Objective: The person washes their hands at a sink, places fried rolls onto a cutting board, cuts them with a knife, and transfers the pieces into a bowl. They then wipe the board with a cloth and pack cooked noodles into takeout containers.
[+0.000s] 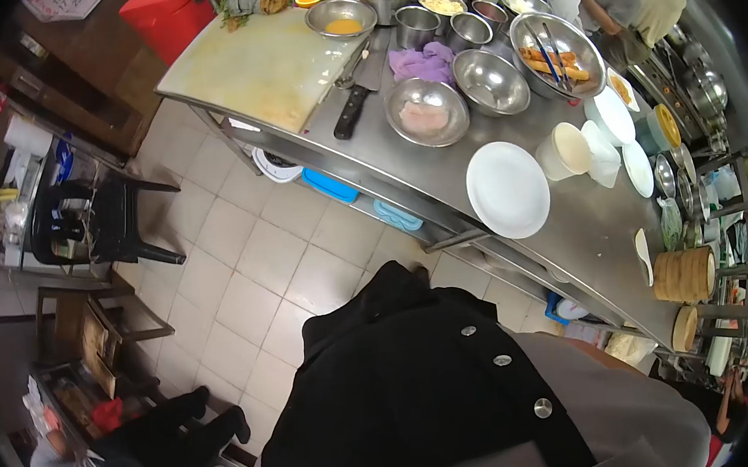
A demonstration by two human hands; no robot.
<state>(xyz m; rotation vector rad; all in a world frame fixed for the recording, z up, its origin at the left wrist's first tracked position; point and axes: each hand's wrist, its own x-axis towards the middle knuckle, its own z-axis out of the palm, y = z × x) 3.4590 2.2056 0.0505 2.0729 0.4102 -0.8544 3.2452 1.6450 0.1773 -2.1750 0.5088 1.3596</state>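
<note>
**Hands unseen, plate nearest**

I cannot tell whether my grip is wide, narrow or full. The plate sits near the counter's edge, beside a tub; probably stiff, slick and breakable, best held by its rim. Beyond, pale meat lies in a bowl.

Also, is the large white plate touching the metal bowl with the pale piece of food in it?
Apart. The head view shows bare steel counter between the white plate and the metal bowl.
</note>
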